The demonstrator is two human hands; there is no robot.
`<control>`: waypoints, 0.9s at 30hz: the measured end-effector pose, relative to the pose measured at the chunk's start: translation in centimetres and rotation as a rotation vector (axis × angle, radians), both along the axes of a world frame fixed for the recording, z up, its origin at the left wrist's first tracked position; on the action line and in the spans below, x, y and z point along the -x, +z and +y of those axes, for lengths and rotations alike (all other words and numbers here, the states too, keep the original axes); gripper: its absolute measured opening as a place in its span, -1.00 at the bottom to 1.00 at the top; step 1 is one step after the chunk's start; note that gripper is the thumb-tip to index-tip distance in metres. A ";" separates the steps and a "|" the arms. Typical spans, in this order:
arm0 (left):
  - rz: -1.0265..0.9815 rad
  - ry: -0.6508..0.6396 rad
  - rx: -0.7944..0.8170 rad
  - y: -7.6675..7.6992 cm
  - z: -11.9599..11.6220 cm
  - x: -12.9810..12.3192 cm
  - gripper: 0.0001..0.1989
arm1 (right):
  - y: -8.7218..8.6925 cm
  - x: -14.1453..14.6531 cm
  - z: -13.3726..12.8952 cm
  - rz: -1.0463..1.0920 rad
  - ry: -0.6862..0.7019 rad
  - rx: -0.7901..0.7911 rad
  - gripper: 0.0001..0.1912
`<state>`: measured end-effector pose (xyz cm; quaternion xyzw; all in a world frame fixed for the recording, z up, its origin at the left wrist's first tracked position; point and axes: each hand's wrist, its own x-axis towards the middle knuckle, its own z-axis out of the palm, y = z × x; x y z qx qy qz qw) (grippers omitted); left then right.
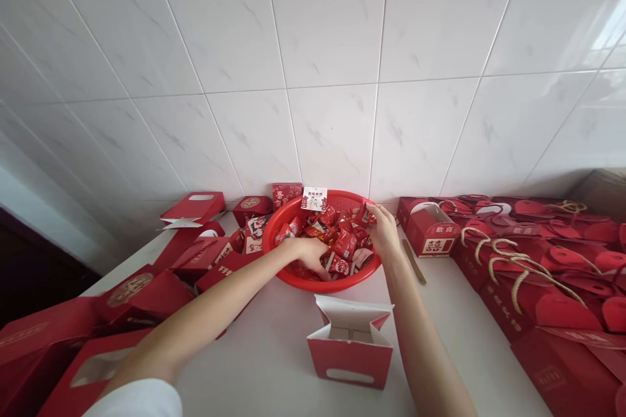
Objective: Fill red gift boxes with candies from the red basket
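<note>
A round red plastic basket [320, 286] holds many small red wrapped packets [345, 244]. My left hand [310, 254] reaches into it from the left, its fingers bent down among the packets; whether they grip one is hidden. At the basket's right rim, my right hand [383, 227] has its fingers at the edge, beside the packets, and what it may hold is too small to make out. A white printed card [313, 198] stands at the back rim. Nearer to me, between my forearms, an open red box [349, 359] with a white inside stands on the white table [274, 365].
Red boxes [141, 293] crowd the left side. On the right are rows of red boxes with rope handles [538, 313], a windowed red box [430, 229] and a thin brown strip [413, 262]. A tiled wall [332, 137] rises behind the table.
</note>
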<state>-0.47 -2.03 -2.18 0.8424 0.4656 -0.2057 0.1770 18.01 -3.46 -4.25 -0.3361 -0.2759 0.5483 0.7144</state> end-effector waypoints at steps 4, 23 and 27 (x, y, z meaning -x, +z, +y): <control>0.011 0.023 -0.083 -1.7 -1.5 -1.3 -0.41 | 0.1 0.1 -0.1 -0.008 -0.003 0.013 -0.77; -1.085 0.515 0.031 -1.6 3.6 0.5 -0.59 | 0.1 0.1 -0.2 -0.035 0.027 0.019 -0.75; -1.173 0.466 -0.045 -1.4 3.3 0.7 -0.60 | 0.2 0.1 -0.2 -0.061 0.032 0.031 -0.73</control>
